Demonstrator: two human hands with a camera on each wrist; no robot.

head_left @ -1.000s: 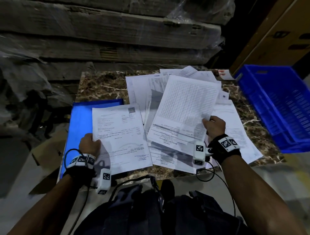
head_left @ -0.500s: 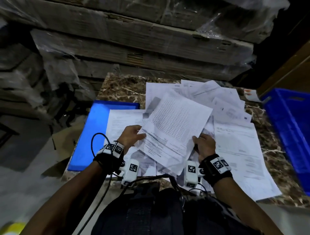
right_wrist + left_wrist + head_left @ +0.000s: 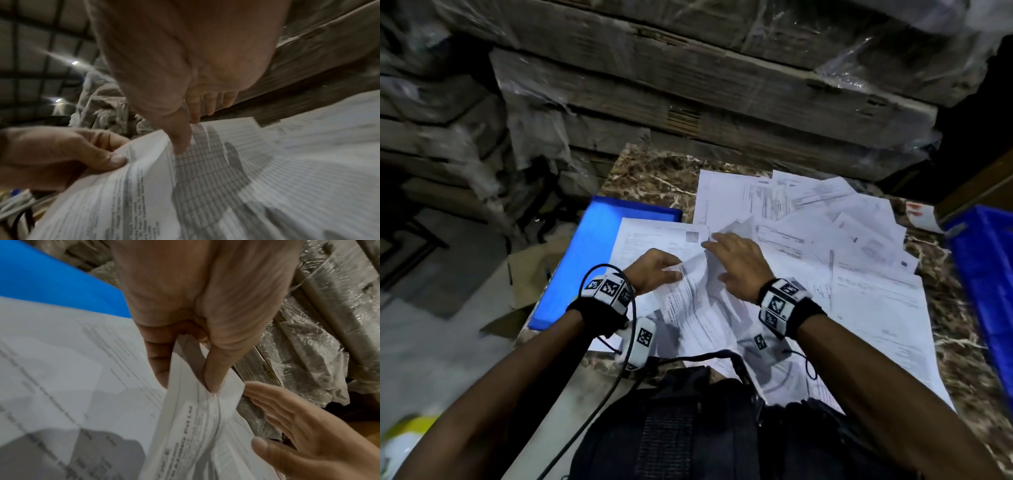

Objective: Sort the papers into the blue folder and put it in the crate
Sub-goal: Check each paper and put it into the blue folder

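The open blue folder lies at the left of the marble table, with one printed sheet on it. My left hand pinches the left edge of a gridded sheet between thumb and fingers, above the folder's right side. My right hand lies over the same sheet with straight fingers, its thumb touching the paper. Loose papers are spread across the table's middle and right. The blue crate stands off the right edge.
Plastic-wrapped flat cartons are stacked right behind the table. A piece of cardboard lies on the floor to the left. A small red-and-white card sits at the far right corner, beside the crate.
The gridded sheet has travelled left towards the folder. My left hand left the sheet on the folder and took the gridded sheet's edge. My right hand released its grip and now lies flat on top.
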